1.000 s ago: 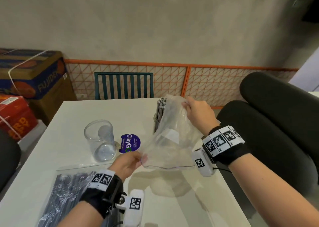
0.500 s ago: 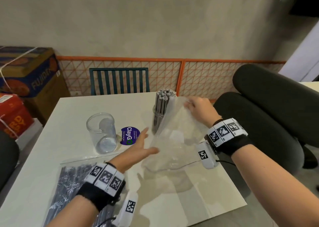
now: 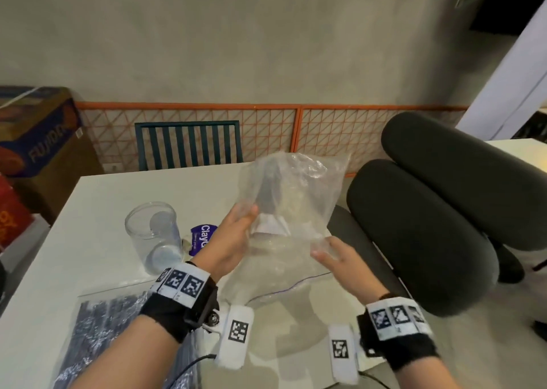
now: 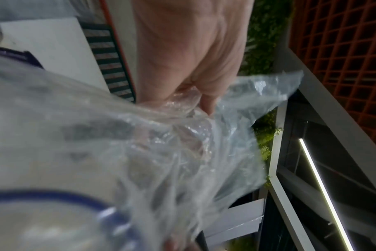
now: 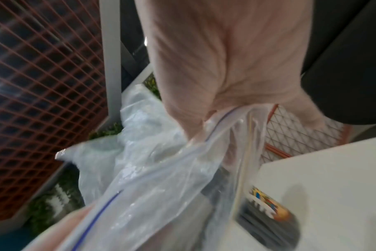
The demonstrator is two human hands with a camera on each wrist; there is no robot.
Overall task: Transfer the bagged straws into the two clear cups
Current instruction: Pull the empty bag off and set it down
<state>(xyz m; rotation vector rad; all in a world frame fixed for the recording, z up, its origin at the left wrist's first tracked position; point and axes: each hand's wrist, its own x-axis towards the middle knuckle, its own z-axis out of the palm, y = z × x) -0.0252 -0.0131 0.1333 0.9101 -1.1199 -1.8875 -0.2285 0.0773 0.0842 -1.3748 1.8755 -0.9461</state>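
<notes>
Straws, dark ones, show dimly through the empty clear bag (image 3: 293, 199) that you hold up over the bench (image 3: 97, 211); they seem to stand in the far cup behind it, though the plastic blurs them; the second bag of straws (image 3: 97, 338) lies flat at the near left edge, under your left forearm, and the empty clear cup (image 3: 154, 234) stands upright just left of your left hand (image 3: 233, 237). Your left hand pinches the bag's left side between thumb and fingers; your right hand (image 3: 337, 258) grips its lower right part near the purple zip line, fingers curled into the plastic.

To do this step well, I'd judge you should get the spent bag out of the way without brushing the filled cup; lift it up and toward you, not sideways; set it down well apart from both cups; then take the full bag by its sealed end, so the straws stay bundled.

Writing that reads: "ClayG", cut off by your hand, on the purple round sticker (image 3: 202, 239) beside the empty cup; "FUJIDA", or something close, on the blue carton (image 3: 38, 140) at far left; the wrist bands carry square coded markers.
</notes>
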